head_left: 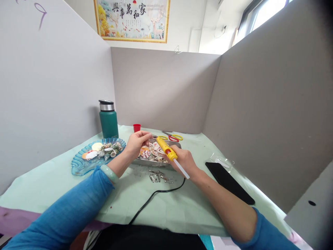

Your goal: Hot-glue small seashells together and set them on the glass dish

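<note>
My right hand [183,160] is wrapped round a yellow glue gun [167,148]; a white glue stick [181,169] pokes out of its rear end toward me. The gun's nozzle points away, close to the fingers of my left hand [137,141]. Those fingers are pinched together near the nozzle, on something too small to make out. Both hands are over a metal tray [145,162] of patterned shells [155,150]. Several small metal clips [157,176] lie on the green cloth just in front of the tray.
A blue glass dish [78,166] with shells stands left, a green bottle [108,123] behind it. Beyond the tray are a red cup [136,127] and scissors [173,138]. A black mat [229,182] and clear plastic [221,160] lie right. A black cord [151,197] runs toward me.
</note>
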The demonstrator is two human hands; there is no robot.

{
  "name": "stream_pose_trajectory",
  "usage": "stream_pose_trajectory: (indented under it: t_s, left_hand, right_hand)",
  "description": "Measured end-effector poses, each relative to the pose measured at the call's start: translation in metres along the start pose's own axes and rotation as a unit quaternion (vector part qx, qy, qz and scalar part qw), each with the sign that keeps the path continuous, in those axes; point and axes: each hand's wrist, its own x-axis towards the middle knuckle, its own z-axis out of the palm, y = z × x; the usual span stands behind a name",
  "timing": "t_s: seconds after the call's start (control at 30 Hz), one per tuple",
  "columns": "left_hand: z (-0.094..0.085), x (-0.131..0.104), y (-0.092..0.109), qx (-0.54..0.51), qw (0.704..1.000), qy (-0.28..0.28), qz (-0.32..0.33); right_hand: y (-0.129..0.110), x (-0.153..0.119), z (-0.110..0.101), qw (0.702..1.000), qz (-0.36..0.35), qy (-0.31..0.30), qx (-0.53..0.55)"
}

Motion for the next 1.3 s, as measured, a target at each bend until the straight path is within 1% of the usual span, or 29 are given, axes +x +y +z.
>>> stream_pose_trajectory:
  t_s: [0.13, 0.2, 0.27, 0.33, 0.4, 0.5, 0.57, 0.63, 0.8, 1.03, 1.13, 1.3]
  left_hand:
    - [-0.003, 0.002, -0.002, 0.009, 1.000, 0.001, 0.010]
    - [-0.003, 0.003, -0.003, 0.016, 1.000, 0.006, 0.010]
    - [-0.003, 0.003, -0.004, 0.028, 1.000, 0.010, 0.010]
    - [-0.002, 0.002, -0.004, 0.040, 0.999, 0.009, 0.014]
    - [-0.002, 0.002, -0.005, 0.052, 0.998, 0.005, 0.024]
    - [-0.001, 0.002, -0.006, 0.064, 0.997, 0.000, 0.038]
    - [-0.001, 0.002, -0.008, 0.068, 0.997, -0.007, 0.044]
    - [-0.002, 0.003, -0.009, 0.071, 0.996, -0.016, 0.046]
    - [-0.003, 0.003, -0.010, 0.079, 0.996, -0.015, 0.050]
    - [-0.002, 0.002, -0.009, 0.081, 0.995, -0.019, 0.047]
    - [-0.002, 0.002, -0.008, 0.085, 0.995, -0.010, 0.054]
    - [-0.003, 0.002, -0.007, 0.089, 0.994, -0.008, 0.065]
  right_hand:
    - [0.006, -0.001, 0.003, 0.999, -0.032, -0.001, -0.034]
    - [0.005, -0.001, 0.003, 0.999, -0.026, 0.019, -0.020]
    - [0.001, 0.000, 0.000, 0.999, 0.004, 0.042, 0.020]
    - [-0.004, 0.002, -0.003, 0.994, 0.051, 0.047, 0.082]
    - [-0.008, 0.004, -0.006, 0.983, 0.097, 0.027, 0.156]
    - [-0.011, 0.006, -0.006, 0.954, 0.163, -0.023, 0.251]
    - [-0.012, 0.007, -0.006, 0.934, 0.199, -0.044, 0.292]
    - [-0.012, 0.008, -0.007, 0.923, 0.221, -0.049, 0.310]
    - [-0.013, 0.009, -0.008, 0.918, 0.232, -0.042, 0.319]
    - [-0.013, 0.008, -0.007, 0.911, 0.242, -0.057, 0.329]
    - [-0.012, 0.009, -0.008, 0.912, 0.240, -0.046, 0.329]
    - [-0.010, 0.011, -0.010, 0.903, 0.235, -0.033, 0.357]
